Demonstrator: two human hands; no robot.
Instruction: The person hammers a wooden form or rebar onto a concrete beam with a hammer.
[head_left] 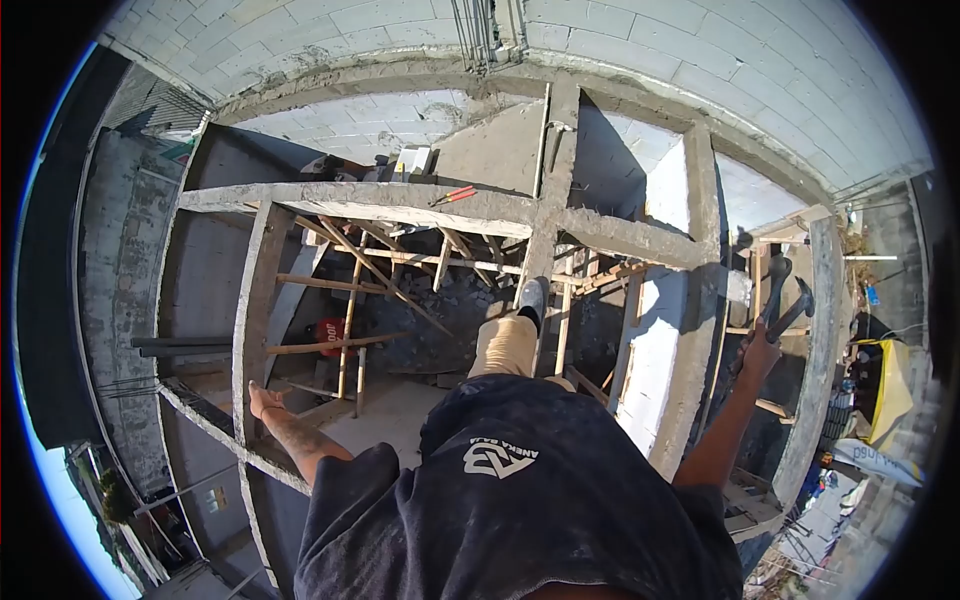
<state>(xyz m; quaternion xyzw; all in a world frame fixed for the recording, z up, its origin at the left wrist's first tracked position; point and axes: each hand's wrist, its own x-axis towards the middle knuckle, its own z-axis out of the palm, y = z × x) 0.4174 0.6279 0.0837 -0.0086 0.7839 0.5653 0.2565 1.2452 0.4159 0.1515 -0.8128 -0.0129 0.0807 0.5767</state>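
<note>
Torso in a dark T-shirt with a white logo [500, 460] fills the foreground. The left hand [265, 400] is flat and open, fingers extended, holding nothing; it lies at the edge of a grey concrete beam [243, 340], though contact cannot be confirmed. The right hand [760, 352] is closed fully round the handle of a dark metal hammer [785, 300], whose head is raised just beside the right-hand concrete beam [822, 360]. Ahead, a grey shoe [532, 298] below a beige trouser leg [505, 345] stands on the central concrete beam [545, 235]. Rough timber props [350, 330] show below. Further off, red-handled pliers [455, 195] lie on the cross beam [350, 197], before a pale block wall [700, 60].
</note>
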